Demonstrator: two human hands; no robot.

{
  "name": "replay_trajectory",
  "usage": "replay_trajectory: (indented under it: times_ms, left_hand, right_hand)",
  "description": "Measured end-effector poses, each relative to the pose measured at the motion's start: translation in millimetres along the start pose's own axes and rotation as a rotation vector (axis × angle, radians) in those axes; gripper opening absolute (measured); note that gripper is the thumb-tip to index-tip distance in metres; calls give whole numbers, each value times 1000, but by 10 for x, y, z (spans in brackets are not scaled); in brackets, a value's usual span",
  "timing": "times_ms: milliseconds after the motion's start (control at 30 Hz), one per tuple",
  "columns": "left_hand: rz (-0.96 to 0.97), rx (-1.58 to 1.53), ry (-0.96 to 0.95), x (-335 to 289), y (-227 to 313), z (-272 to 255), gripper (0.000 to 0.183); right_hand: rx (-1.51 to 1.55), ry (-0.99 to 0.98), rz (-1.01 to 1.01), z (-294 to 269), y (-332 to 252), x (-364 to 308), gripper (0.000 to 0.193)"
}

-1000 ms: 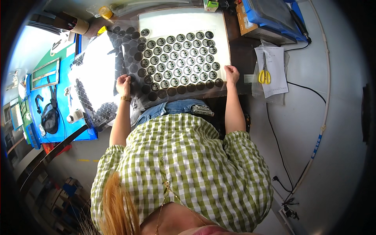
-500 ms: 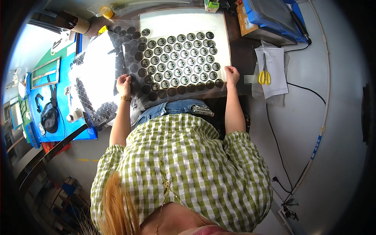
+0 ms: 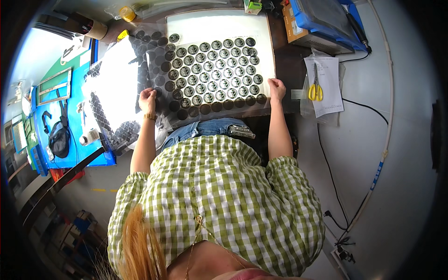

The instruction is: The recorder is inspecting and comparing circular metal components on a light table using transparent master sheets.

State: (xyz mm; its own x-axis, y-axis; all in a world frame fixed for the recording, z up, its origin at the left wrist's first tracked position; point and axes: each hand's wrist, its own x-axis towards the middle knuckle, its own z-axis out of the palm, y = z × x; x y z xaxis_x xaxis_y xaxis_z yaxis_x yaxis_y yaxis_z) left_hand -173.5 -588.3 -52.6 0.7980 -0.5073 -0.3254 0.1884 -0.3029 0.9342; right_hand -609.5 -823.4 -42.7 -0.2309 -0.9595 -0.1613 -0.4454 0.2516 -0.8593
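A clear film sheet [image 3: 218, 73] printed with rows of round black designs lies over a white lit panel [image 3: 210, 23]. Its left part and near edge reach past the panel, where the circles look dark. My left hand [image 3: 147, 100] pinches the film near its left side, with a watch on the wrist. At the near right corner, the fingers of my right hand [image 3: 276, 88] are closed on the same film, beside the panel's right edge. Between my hands the film spans nearly flat.
Yellow-handled scissors [image 3: 315, 92] rest on a paper sheet [image 3: 326, 100] at the right. Behind them stands a brown box-shaped device [image 3: 294, 28] beneath a blue tray [image 3: 322, 18]. More patterned film [image 3: 109, 119] lies at the left, near a blue table [image 3: 70, 154]. A yellow-lidded jar [image 3: 127, 14] stands far left.
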Motion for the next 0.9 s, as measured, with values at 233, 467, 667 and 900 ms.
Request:
replay_trajectory:
  times_ms: [233, 467, 667, 900]
  left_hand:
    - [-21, -13, -10, -3, 12, -2, 17]
    - [-40, 72, 15, 20, -17, -16, 19]
    - [-34, 90, 31, 10, 2, -5, 19]
    - [-35, 59, 19, -16, 57, 9, 18]
  right_hand:
    - [-21, -4, 2, 2, 17, 19, 18]
    - [22, -11, 0, 7, 107, 47, 18]
    - [42, -6, -5, 19, 94, 44, 17]
    - [55, -15, -11, 16, 103, 44, 17]
